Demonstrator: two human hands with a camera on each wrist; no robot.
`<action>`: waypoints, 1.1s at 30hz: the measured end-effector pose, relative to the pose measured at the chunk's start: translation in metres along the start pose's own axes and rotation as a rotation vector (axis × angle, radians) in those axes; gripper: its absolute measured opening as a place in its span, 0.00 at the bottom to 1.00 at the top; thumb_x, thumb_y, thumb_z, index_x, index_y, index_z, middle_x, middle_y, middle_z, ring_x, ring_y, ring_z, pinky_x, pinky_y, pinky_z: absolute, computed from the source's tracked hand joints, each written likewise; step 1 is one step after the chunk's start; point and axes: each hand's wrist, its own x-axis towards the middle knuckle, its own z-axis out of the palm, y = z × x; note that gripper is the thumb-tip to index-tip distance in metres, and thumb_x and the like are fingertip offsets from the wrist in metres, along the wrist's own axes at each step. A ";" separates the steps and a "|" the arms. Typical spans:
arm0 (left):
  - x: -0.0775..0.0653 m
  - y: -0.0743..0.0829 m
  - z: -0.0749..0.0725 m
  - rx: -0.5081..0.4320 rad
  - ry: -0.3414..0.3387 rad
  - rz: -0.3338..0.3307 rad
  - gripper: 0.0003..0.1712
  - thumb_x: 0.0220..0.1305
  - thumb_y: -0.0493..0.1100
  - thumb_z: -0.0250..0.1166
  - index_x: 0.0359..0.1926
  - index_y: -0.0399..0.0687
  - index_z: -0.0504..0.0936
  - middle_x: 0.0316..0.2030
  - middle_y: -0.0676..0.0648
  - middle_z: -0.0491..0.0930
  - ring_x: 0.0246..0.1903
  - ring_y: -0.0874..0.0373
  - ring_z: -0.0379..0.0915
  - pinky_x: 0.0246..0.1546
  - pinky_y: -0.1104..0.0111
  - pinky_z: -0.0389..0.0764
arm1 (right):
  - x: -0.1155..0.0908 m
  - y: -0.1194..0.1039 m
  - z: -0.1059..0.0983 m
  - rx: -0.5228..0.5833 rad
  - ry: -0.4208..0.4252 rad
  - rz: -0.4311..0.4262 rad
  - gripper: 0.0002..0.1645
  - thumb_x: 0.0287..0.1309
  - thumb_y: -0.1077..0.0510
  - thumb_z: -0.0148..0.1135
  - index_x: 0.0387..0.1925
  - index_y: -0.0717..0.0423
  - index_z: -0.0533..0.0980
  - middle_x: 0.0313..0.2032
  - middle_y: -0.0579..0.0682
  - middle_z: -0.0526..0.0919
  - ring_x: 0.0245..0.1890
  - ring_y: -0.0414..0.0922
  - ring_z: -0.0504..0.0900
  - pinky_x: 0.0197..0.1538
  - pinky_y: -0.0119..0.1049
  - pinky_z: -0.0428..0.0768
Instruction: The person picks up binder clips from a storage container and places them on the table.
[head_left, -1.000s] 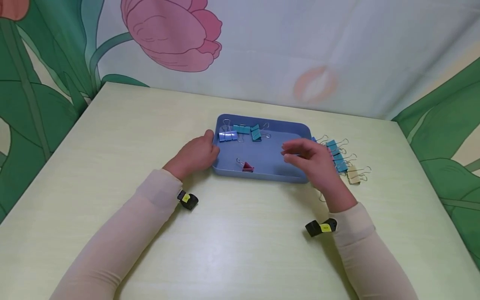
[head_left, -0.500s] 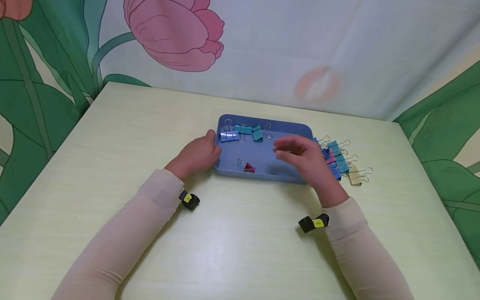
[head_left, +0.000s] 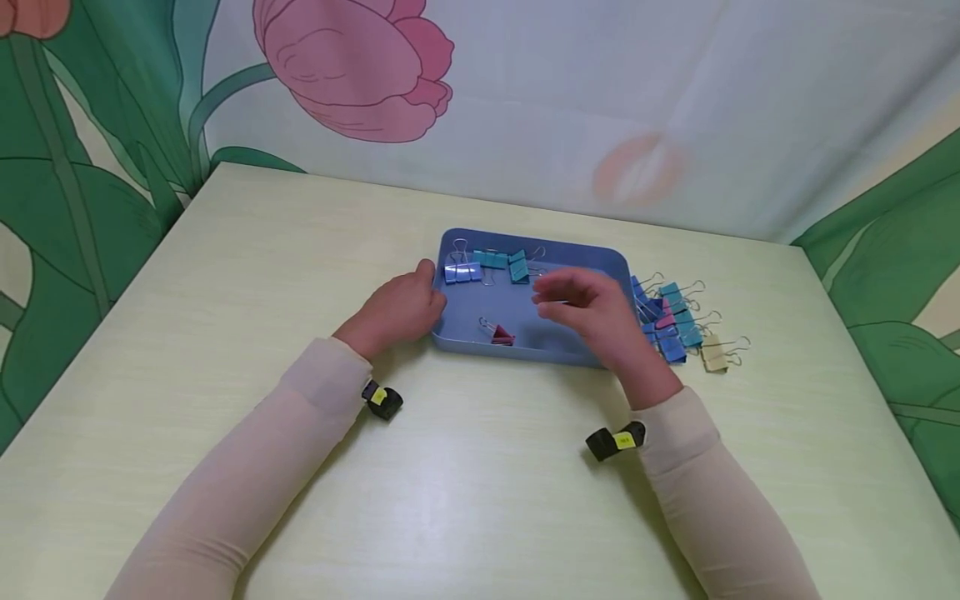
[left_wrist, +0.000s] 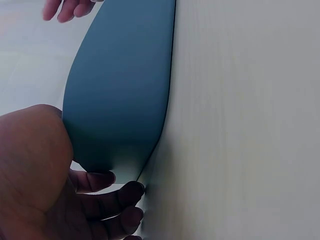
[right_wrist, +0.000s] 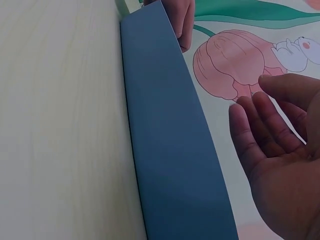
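A shallow blue tray (head_left: 517, 353) lies on the table. My left hand (head_left: 397, 307) grips its left end, thumb at the rim, fingers curled against the outer wall in the left wrist view. Over the tray's right half hovers my right hand (head_left: 581, 312), its fingers loosely bent and holding nothing, as the right wrist view shows. Inside the tray, a shiny blue binder clip (head_left: 462, 273) and two teal binder clips (head_left: 491, 260) sit along the back left. One dark red binder clip (head_left: 503, 336) lies near the front wall.
Right of the tray, several binder clips lie heaped close together: blue ones (head_left: 672, 347), teal ones (head_left: 686, 329), a pink one (head_left: 664, 317). A yellow binder clip (head_left: 715, 358) lies at the pile's right edge. A flower-printed curtain (head_left: 525, 100) hangs behind the table (head_left: 450, 492).
My right hand has drifted left, from the tray's right end to further over it, uncovering more of the clip pile. The left hand keeps its grip on the tray.
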 end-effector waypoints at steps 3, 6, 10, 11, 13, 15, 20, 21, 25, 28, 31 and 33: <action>0.000 0.001 0.000 -0.006 0.001 -0.001 0.18 0.70 0.43 0.41 0.52 0.33 0.62 0.27 0.42 0.69 0.29 0.49 0.69 0.34 0.61 0.69 | 0.002 -0.002 0.004 0.006 -0.017 0.001 0.19 0.57 0.63 0.67 0.51 0.59 0.78 0.47 0.49 0.84 0.46 0.42 0.83 0.49 0.33 0.81; 0.000 0.001 0.000 -0.009 0.002 0.000 0.18 0.69 0.43 0.41 0.52 0.33 0.62 0.27 0.42 0.70 0.29 0.48 0.69 0.34 0.61 0.69 | 0.005 -0.004 0.009 0.006 -0.045 -0.005 0.19 0.56 0.64 0.66 0.51 0.59 0.78 0.48 0.54 0.83 0.46 0.43 0.83 0.49 0.34 0.81; 0.000 0.000 0.000 -0.005 0.004 0.002 0.18 0.70 0.44 0.41 0.52 0.34 0.62 0.26 0.43 0.68 0.29 0.49 0.69 0.33 0.61 0.69 | 0.010 -0.004 0.016 -0.022 -0.080 0.009 0.19 0.57 0.63 0.66 0.51 0.57 0.79 0.49 0.58 0.82 0.47 0.43 0.83 0.50 0.34 0.81; 0.000 0.000 0.000 -0.003 0.005 0.002 0.18 0.70 0.44 0.41 0.52 0.34 0.62 0.26 0.43 0.68 0.28 0.49 0.69 0.32 0.61 0.69 | 0.011 -0.004 0.018 -0.033 -0.087 0.017 0.19 0.57 0.63 0.66 0.52 0.57 0.79 0.49 0.58 0.82 0.47 0.44 0.83 0.50 0.35 0.81; 0.000 -0.001 0.001 0.005 0.008 0.007 0.18 0.70 0.44 0.41 0.52 0.34 0.62 0.25 0.43 0.68 0.28 0.49 0.69 0.32 0.62 0.68 | 0.013 -0.004 0.021 -0.049 -0.104 0.034 0.19 0.58 0.62 0.66 0.52 0.57 0.79 0.49 0.56 0.83 0.48 0.46 0.83 0.50 0.36 0.81; 0.000 -0.001 0.001 0.009 0.008 0.008 0.18 0.70 0.44 0.41 0.52 0.34 0.62 0.25 0.44 0.67 0.28 0.49 0.69 0.31 0.62 0.68 | 0.014 -0.005 0.025 -0.060 -0.120 0.048 0.19 0.58 0.62 0.65 0.52 0.58 0.79 0.48 0.55 0.83 0.49 0.48 0.83 0.51 0.38 0.81; -0.002 0.001 -0.001 0.015 0.007 0.000 0.19 0.70 0.44 0.42 0.53 0.33 0.63 0.25 0.43 0.68 0.27 0.49 0.69 0.31 0.62 0.68 | 0.018 -0.008 0.032 -0.084 -0.145 0.082 0.20 0.59 0.61 0.65 0.53 0.58 0.79 0.49 0.54 0.82 0.51 0.48 0.82 0.53 0.41 0.80; -0.002 0.001 -0.001 0.015 0.006 -0.001 0.19 0.70 0.44 0.42 0.53 0.33 0.63 0.25 0.43 0.68 0.27 0.49 0.69 0.30 0.62 0.68 | 0.019 -0.008 0.033 -0.091 -0.149 0.089 0.20 0.58 0.60 0.65 0.53 0.57 0.79 0.50 0.54 0.82 0.51 0.48 0.81 0.53 0.41 0.80; -0.002 0.002 -0.001 0.014 0.008 0.000 0.19 0.70 0.44 0.42 0.53 0.33 0.63 0.25 0.43 0.69 0.27 0.49 0.70 0.30 0.63 0.68 | 0.023 -0.010 0.037 -0.120 -0.170 0.104 0.21 0.57 0.57 0.67 0.53 0.56 0.80 0.51 0.54 0.82 0.51 0.47 0.81 0.52 0.42 0.80; -0.001 0.001 -0.001 0.011 0.004 -0.005 0.20 0.70 0.45 0.42 0.53 0.33 0.63 0.25 0.43 0.69 0.27 0.49 0.70 0.29 0.63 0.68 | 0.027 -0.010 0.039 -0.144 -0.184 0.106 0.20 0.57 0.57 0.67 0.52 0.56 0.80 0.52 0.55 0.81 0.51 0.47 0.81 0.52 0.42 0.80; -0.001 0.001 -0.001 0.004 -0.002 -0.014 0.20 0.70 0.45 0.43 0.53 0.33 0.63 0.25 0.43 0.68 0.27 0.49 0.69 0.29 0.63 0.67 | 0.029 -0.011 0.042 -0.176 -0.192 0.108 0.20 0.58 0.56 0.66 0.52 0.55 0.80 0.52 0.55 0.82 0.50 0.46 0.81 0.51 0.42 0.80; -0.001 0.001 -0.001 0.000 -0.001 -0.016 0.20 0.70 0.45 0.43 0.53 0.34 0.63 0.25 0.43 0.68 0.27 0.49 0.69 0.29 0.63 0.67 | 0.031 -0.011 0.044 -0.193 -0.196 0.097 0.19 0.58 0.56 0.66 0.51 0.55 0.81 0.52 0.54 0.83 0.50 0.46 0.81 0.51 0.42 0.80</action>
